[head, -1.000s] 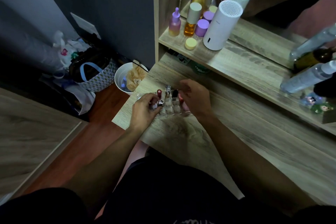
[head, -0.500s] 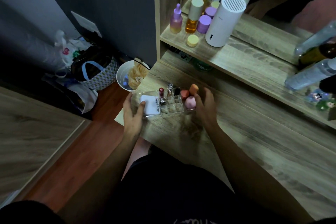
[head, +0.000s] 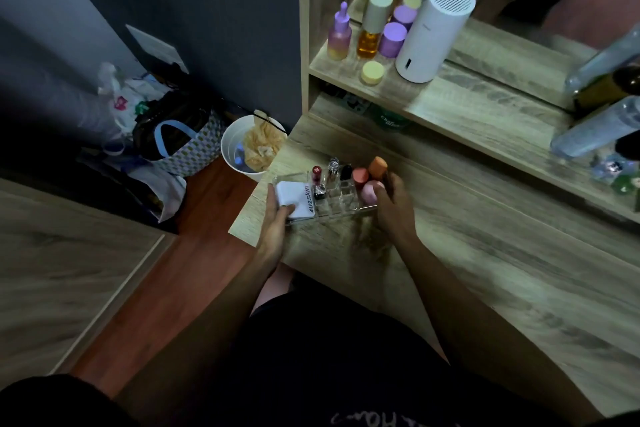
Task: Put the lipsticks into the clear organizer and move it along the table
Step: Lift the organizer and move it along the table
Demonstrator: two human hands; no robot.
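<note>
The clear organizer [head: 341, 206] stands near the table's left corner. Lipsticks stand upright in its slots: a red one [head: 316, 174], a clear-capped one [head: 333, 166], a black one [head: 345, 173] and a short silver-black one [head: 319, 191]. A white compact [head: 298, 199] lies in its left section, and orange [head: 377, 166], coral [head: 360, 177] and pink [head: 370, 191] sponges fill the right end. My left hand [head: 277, 218] grips the organizer's left end, thumb on the compact. My right hand [head: 393, 210] grips the right end.
The wooden table [head: 450, 253] stretches right. A raised shelf [head: 450, 104] behind holds bottles [head: 372, 33] and a white cylinder [head: 433, 33]; more bottles [head: 595, 125] lie at far right. A white bin [head: 247, 149] and bags [head: 173, 142] sit on the floor to the left.
My hands left the lipstick slots and spread out to the two ends of the organizer, uncovering the compact and sponges. Both hands now hold it at its sides.
</note>
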